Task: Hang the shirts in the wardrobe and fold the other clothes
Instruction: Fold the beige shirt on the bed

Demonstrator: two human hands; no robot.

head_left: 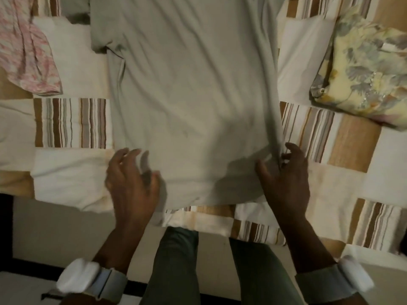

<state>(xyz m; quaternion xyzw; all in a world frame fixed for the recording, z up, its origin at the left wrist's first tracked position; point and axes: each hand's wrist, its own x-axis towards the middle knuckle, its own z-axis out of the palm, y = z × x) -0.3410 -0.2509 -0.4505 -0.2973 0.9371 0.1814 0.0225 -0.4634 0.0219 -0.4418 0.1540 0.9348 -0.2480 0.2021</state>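
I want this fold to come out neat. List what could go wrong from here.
1. The right hand pinches only the grey T-shirt side edge; pulling could drag it crooked.
2. The sleeve is bunched and may fold in creased.
3. The hem lies near the bed edge and might slide off.

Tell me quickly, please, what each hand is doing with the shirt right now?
Left hand: open, fingers loosely spread at the hem of the grey shirt, gripping nothing.
Right hand: pinching the shirt's right edge, fabric bunched between thumb and fingers.
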